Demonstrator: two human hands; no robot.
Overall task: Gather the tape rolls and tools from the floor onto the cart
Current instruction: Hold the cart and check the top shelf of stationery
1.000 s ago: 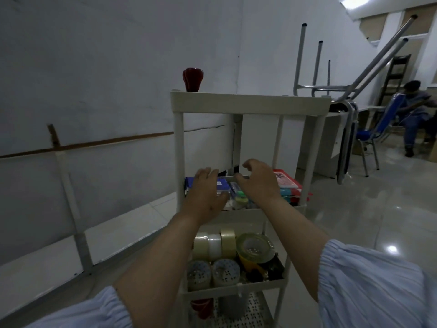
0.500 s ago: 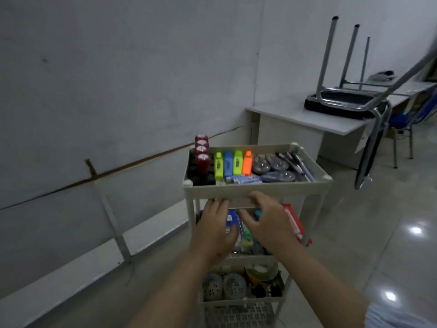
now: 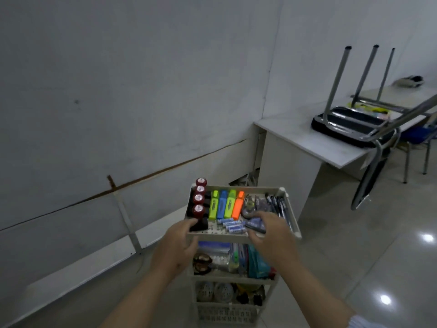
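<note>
A white three-tier cart [image 3: 237, 237] stands in front of me against the wall. Its top tray holds red-capped stamps [image 3: 200, 198], four highlighters [image 3: 226, 204], correction tape dispensers [image 3: 250, 207], dark pens [image 3: 279, 205] and small blue packs [image 3: 233, 226]. The middle shelf carries a tape roll [image 3: 202, 262] and blue packets. Pale tape rolls [image 3: 214, 291] sit on the lowest shelf. My left hand [image 3: 177, 247] grips the tray's front left rim, thumb on top. My right hand [image 3: 272, 235] curls over the front right rim.
A white desk [image 3: 331, 150] stands to the right with an upturned metal-legged chair [image 3: 354, 121] on it. A blue chair [image 3: 418, 138] sits behind the desk. A grey wall runs along the left, and glossy floor tiles [image 3: 378, 268] spread to the right.
My view has risen from level with the cart to looking down on its top tray. Both hands have moved up from the middle shelf to the top tray's front rim.
</note>
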